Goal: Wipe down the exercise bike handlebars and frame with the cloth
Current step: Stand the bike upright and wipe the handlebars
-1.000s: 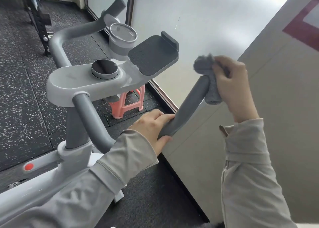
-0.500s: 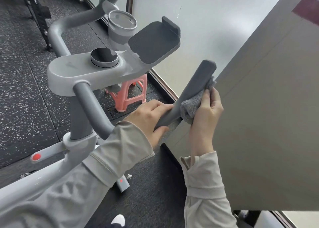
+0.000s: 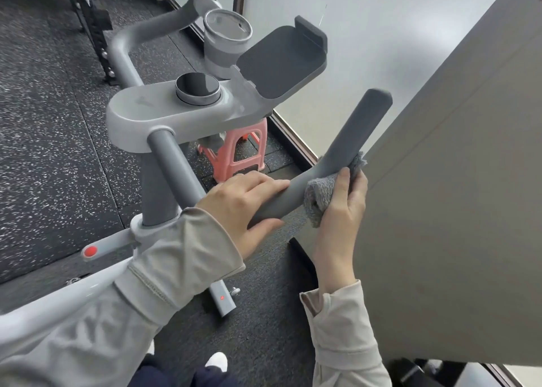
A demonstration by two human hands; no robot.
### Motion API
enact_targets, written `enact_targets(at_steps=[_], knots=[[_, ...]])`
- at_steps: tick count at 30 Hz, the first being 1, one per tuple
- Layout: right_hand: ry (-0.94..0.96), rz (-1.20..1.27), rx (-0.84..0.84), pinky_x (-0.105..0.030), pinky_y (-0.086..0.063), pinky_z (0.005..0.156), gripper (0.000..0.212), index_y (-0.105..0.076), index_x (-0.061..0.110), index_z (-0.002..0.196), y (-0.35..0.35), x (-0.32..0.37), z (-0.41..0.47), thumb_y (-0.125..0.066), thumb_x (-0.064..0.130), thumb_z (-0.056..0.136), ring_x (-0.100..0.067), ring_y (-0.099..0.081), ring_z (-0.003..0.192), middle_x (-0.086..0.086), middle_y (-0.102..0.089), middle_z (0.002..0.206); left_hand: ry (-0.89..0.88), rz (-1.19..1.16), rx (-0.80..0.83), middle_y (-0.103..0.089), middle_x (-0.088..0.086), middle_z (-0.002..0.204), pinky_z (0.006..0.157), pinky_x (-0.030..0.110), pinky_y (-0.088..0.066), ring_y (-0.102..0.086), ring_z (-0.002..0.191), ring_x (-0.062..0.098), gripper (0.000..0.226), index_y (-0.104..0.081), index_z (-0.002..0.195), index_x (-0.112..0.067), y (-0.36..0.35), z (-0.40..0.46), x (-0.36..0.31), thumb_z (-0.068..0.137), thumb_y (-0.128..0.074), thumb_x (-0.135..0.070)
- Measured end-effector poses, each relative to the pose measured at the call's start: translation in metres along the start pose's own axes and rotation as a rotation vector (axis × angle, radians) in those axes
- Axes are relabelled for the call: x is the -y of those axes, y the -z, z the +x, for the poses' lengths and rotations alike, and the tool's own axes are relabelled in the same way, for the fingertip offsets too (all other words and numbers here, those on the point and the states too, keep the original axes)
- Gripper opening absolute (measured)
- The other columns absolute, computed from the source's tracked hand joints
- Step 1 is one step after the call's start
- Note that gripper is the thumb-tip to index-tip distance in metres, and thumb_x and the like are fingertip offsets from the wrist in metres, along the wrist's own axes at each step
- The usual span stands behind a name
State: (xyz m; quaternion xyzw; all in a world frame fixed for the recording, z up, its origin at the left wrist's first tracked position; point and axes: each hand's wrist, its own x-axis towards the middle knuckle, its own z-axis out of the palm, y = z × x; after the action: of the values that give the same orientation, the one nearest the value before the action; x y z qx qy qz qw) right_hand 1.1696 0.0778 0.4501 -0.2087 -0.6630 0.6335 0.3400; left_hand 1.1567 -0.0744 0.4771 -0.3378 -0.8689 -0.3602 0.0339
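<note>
The exercise bike's right handlebar is a dark grey padded tube rising toward the wall. My left hand grips its lower bend. Just above, my right hand presses a grey fluffy cloth against the bar's underside and right side. The light grey console carries a round black dial, a cup holder and a dark tablet tray. The left handlebar curves away behind. The pale frame runs under my left sleeve.
A grey wall panel stands right beside the handlebar and my right hand. A pink plastic stool sits on the speckled black floor below the console. A black rack stands at the back left. My shoes show at the bottom.
My right hand with the cloth has slid from the handlebar's top end down to just above my left hand. The left hand has kept its grip.
</note>
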Motion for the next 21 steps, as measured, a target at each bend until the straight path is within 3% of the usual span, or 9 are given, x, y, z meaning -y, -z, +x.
enact_targets(at_steps=[4,7,10,14,21], knots=[[-0.127,0.132,0.046,-0.049,-0.04,0.104,0.051,-0.049,0.011,0.123,-0.006,-0.008,-0.016,-0.044,0.048,0.088,-0.024,-0.058,0.112,-0.007,-0.064,0.118,0.006,0.015,0.036,-0.061,0.005,0.118,0.092,0.049,-0.045,-0.056,0.111,0.025,0.057,-0.056,0.124,-0.015,0.009,-0.007,0.004,0.072,-0.06,-0.037],[-0.199,0.219,0.076,-0.045,-0.04,0.096,0.042,-0.055,0.015,0.11,-0.011,-0.014,-0.037,-0.047,0.049,0.086,-0.015,-0.056,0.095,0.001,-0.061,0.096,-0.044,0.074,0.033,-0.064,0.007,0.114,0.088,0.05,-0.047,-0.06,0.106,0.027,0.057,-0.059,0.121,-0.013,0.015,-0.015,0.009,0.07,-0.064,-0.038],[-0.251,0.284,0.106,-0.049,-0.04,0.098,0.038,-0.056,0.017,0.106,-0.018,-0.017,-0.058,-0.05,0.049,0.086,-0.015,-0.055,0.096,0.001,-0.059,0.096,-0.109,0.164,0.009,-0.068,0.007,0.108,0.086,0.048,-0.05,-0.063,0.1,0.028,0.056,-0.063,0.116,-0.011,0.02,-0.021,0.019,0.066,-0.068,-0.038],[-0.259,0.306,0.092,-0.035,-0.043,0.085,0.039,-0.052,0.011,0.107,-0.025,-0.016,-0.075,-0.05,0.045,0.087,-0.01,-0.056,0.087,0.004,-0.06,0.088,-0.19,0.211,0.016,-0.07,0.006,0.103,0.085,0.037,-0.039,-0.065,0.097,0.027,0.058,-0.066,0.111,-0.011,0.024,-0.026,0.034,0.06,-0.072,-0.038],[-0.231,0.19,-0.066,-0.024,-0.046,0.077,0.044,-0.056,0.014,0.099,-0.04,-0.017,-0.094,-0.052,0.054,0.083,-0.003,-0.061,0.081,0.016,-0.066,0.08,-0.316,0.232,0.036,-0.068,0.002,0.106,0.094,0.039,-0.033,-0.063,0.101,0.025,0.06,-0.064,0.113,-0.015,0.04,-0.027,0.072,0.06,-0.073,-0.042]])
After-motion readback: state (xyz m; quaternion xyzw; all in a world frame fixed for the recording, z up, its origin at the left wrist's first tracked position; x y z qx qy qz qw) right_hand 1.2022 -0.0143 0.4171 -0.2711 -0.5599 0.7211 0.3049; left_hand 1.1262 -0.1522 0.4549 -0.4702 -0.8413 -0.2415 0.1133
